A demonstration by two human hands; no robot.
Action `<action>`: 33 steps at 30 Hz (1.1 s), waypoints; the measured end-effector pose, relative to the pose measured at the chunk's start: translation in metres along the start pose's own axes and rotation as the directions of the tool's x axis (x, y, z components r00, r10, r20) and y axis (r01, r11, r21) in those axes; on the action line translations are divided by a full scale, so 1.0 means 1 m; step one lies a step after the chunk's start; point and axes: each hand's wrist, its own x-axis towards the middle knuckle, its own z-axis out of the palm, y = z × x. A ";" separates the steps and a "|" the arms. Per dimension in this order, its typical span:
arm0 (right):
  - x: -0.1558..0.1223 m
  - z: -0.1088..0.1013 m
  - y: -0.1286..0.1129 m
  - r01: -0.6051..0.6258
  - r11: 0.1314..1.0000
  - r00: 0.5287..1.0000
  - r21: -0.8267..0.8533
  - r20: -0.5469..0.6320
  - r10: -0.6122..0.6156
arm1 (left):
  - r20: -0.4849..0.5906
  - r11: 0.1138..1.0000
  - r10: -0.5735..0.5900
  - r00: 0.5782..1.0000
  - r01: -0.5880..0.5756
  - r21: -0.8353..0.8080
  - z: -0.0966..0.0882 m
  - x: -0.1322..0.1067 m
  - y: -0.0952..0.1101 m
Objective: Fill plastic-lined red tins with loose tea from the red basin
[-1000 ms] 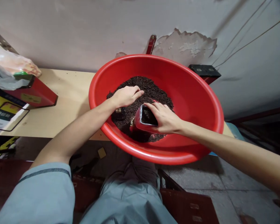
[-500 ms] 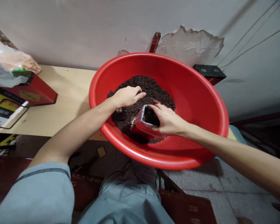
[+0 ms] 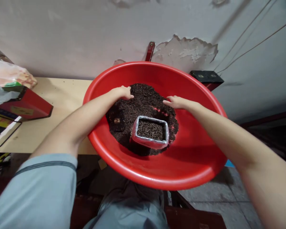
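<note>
Inside a big red basin [image 3: 195, 127] lies a heap of dark dry leaves [image 3: 145, 98] that look like loose tea. A red tin [image 3: 151, 144] with a clear plastic liner stands upright in the heap, its open top showing leaves inside. Left of it, a dark square lid [image 3: 118, 122] rests on the leaves. My left hand [image 3: 125, 92] is over the heap's far left, thumb apart, fingers bent down and partly hidden. At the heap's right edge, my right hand [image 3: 176, 102] has its fingers stretched towards the leaves. Neither hand holds the tin.
The basin sits on a pale wooden board [image 3: 62, 98] against a peeling wall. To the left stand another red tin [image 3: 30, 105] and a plastic bag [image 3: 11, 71]. Behind the basin at right is a dark-topped red tin [image 3: 206, 78].
My right hand has let go of the tin and moved up and right. The tin, tilted before, now stands upright. My left hand has drawn slightly left.
</note>
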 end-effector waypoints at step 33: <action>-0.035 -0.018 -0.085 0.354 0.928 0.906 -0.119 -0.200 -0.372 | -0.084 0.936 0.326 0.942 -0.334 -0.107 0.003 -0.008 0.032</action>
